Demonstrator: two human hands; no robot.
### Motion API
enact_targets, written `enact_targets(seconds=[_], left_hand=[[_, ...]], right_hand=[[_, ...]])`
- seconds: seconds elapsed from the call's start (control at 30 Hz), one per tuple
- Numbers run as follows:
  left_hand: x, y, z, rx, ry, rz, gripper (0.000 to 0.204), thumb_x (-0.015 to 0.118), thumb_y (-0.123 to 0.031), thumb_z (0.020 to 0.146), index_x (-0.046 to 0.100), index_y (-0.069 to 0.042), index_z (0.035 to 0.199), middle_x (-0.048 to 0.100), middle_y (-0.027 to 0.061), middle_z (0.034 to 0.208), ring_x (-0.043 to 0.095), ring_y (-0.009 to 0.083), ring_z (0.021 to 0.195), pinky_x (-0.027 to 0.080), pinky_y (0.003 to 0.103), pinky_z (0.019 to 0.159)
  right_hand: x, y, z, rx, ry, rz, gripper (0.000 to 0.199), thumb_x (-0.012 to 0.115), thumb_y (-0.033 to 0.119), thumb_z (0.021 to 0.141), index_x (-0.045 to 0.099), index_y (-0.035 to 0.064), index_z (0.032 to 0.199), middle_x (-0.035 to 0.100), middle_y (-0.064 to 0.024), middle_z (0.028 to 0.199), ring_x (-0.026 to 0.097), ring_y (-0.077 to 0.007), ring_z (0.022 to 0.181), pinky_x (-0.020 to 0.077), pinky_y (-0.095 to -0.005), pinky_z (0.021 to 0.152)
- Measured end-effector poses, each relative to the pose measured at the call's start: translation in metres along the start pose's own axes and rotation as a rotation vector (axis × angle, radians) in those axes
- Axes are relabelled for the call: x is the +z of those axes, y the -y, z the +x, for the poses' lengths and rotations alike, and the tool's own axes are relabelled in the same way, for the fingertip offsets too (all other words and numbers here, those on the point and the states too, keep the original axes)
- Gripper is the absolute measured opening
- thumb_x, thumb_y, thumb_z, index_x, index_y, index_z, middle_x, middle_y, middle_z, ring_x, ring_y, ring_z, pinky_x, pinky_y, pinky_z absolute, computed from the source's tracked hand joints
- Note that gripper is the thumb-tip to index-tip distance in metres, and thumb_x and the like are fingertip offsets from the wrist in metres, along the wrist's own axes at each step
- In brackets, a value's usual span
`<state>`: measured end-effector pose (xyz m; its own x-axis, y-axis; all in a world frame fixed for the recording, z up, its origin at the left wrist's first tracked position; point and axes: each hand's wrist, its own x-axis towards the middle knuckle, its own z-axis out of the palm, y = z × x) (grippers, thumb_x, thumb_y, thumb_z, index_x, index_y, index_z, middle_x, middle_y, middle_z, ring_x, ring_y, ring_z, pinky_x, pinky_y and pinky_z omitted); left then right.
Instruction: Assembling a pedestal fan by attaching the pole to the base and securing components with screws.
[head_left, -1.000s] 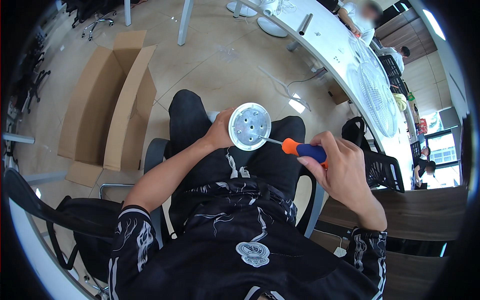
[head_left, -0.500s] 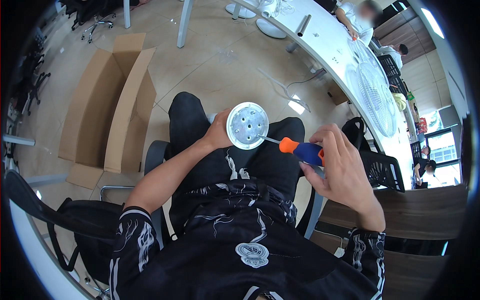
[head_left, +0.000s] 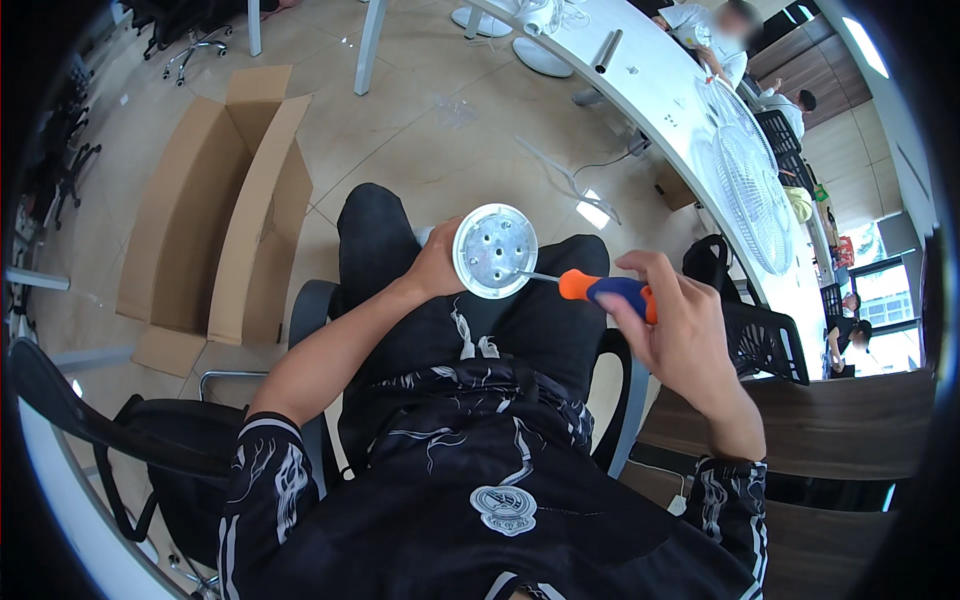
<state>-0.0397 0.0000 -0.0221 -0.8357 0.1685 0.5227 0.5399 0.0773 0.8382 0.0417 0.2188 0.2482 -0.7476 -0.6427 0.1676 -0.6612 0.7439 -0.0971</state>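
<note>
Above my lap, my left hand (head_left: 437,262) grips a round white part (head_left: 495,290) with a grey metal disc (head_left: 497,250) set in its face. Several holes and small screws dot the disc. A screwdriver (head_left: 592,288) with an orange and blue handle lies level in my right hand (head_left: 678,322). Thumb and fingers close round the handle's rear end, with the forefinger arched above it. The shaft's tip meets the lower right part of the disc; whether it sits in a screw head is too small to tell. Behind the part, most of my left fingers are hidden.
An open cardboard box (head_left: 190,220) stands on the floor at left. A long white table (head_left: 655,105) at the upper right bears fan guards (head_left: 750,190) and a dark tube (head_left: 608,52). Beyond it sits a person (head_left: 715,40). Black chairs (head_left: 765,340) stand on both sides.
My right thumb has rolled upward along the handle, and the handle has turned and tilted slightly. The white part stays put. The person across the table has drawn an arm back.
</note>
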Motion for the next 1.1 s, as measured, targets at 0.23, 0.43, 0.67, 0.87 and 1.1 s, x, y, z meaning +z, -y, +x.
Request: enact_targets(seconds=[0.23,0.43,0.67,0.87,1.1], left_hand=[[0.001,0.005,0.000,0.039,-0.013,0.095,0.056,0.086,-0.020,0.061,0.065,-0.001,0.109,0.068,0.0151,0.100,0.067,0.0330,0.089,0.053,0.039,0.081],[-0.002,-0.009,0.006,-0.046,0.065,0.032,0.054,0.084,-0.018,0.064,0.064,-0.002,0.112,0.069,0.0155,0.104,0.067,0.0328,0.094,0.052,0.038,0.086],[-0.002,-0.010,0.001,-0.006,0.025,-0.028,0.054,0.084,-0.017,0.064,0.064,-0.002,0.111,0.069,0.0148,0.104,0.067,0.0316,0.095,0.052,0.038,0.085],[-0.002,-0.005,0.000,0.035,0.023,0.025,0.056,0.086,-0.019,0.062,0.064,-0.002,0.111,0.068,0.0136,0.101,0.066,0.0314,0.092,0.052,0.040,0.083],[0.011,0.006,-0.004,0.003,-0.034,0.042,0.056,0.086,-0.020,0.062,0.063,-0.003,0.110,0.066,0.0135,0.099,0.064,0.0312,0.094,0.051,0.041,0.084]], right_hand=[[0.003,0.001,0.007,-0.082,-0.156,-0.009,0.028,0.071,0.026,0.088,0.057,0.0041,0.100,0.061,-0.0083,0.066,0.061,-0.0288,0.055,0.0484,-0.0376,0.053],[0.001,0.003,-0.003,0.094,0.098,-0.072,0.036,0.073,0.025,0.086,0.053,0.0022,0.104,0.063,-0.0135,0.088,0.064,-0.0295,0.064,0.0493,-0.0363,0.057],[-0.005,0.010,0.008,-0.065,0.051,-0.049,0.031,0.074,0.022,0.083,0.055,0.0031,0.099,0.059,-0.0135,0.090,0.062,-0.0301,0.075,0.0495,-0.0388,0.066],[-0.005,0.001,-0.001,-0.165,0.066,-0.075,0.037,0.075,0.017,0.080,0.056,0.0016,0.107,0.059,-0.0123,0.087,0.062,-0.0315,0.075,0.0495,-0.0406,0.067],[0.010,0.002,-0.016,-0.014,0.032,-0.058,0.037,0.074,0.022,0.084,0.055,0.0005,0.107,0.061,-0.0128,0.082,0.063,-0.0302,0.062,0.0494,-0.0375,0.054]])
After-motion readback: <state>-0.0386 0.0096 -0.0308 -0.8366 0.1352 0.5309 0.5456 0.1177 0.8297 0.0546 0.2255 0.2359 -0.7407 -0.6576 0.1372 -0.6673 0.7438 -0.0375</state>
